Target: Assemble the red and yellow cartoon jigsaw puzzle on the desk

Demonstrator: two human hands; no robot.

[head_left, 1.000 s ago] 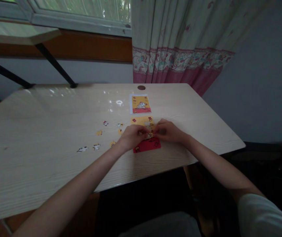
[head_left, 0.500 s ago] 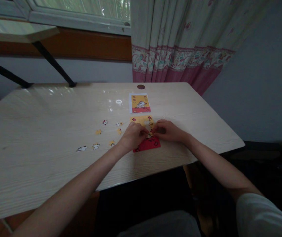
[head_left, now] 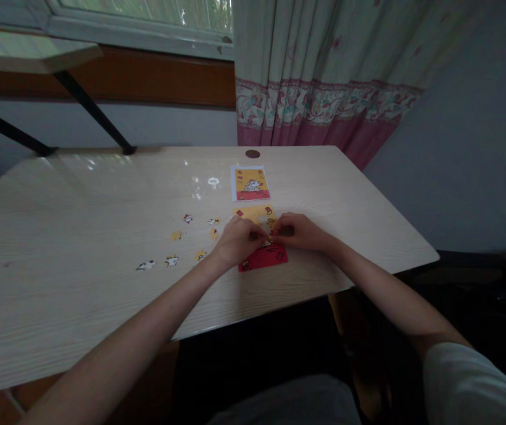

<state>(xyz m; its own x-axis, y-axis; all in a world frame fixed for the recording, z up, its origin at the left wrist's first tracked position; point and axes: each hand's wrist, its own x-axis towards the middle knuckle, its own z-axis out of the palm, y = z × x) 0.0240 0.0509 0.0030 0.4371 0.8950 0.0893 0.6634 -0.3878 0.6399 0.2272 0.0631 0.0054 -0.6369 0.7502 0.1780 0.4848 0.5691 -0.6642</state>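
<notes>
A partly assembled jigsaw puzzle, yellow at the top and red at the bottom, lies flat on the table. Over its middle, my left hand comes in from the left with thumb and fingers pinched. From the right side my right hand pinches too, its fingertips almost meeting the left ones. Between them is a small puzzle piece, mostly hidden by the fingers. Left of the puzzle lie several loose pieces, among them a white one and a yellow one.
Behind the puzzle rests a picture card showing a white animal on yellow and red. The wooden table has a round hole near its back edge. A raised shelf on black legs stands back left; a curtain hangs behind.
My right fingers have shifted slightly left, closer to my left fingertips, over the same spot of the puzzle. The loose pieces stay where they were; the view has tilted slightly.
</notes>
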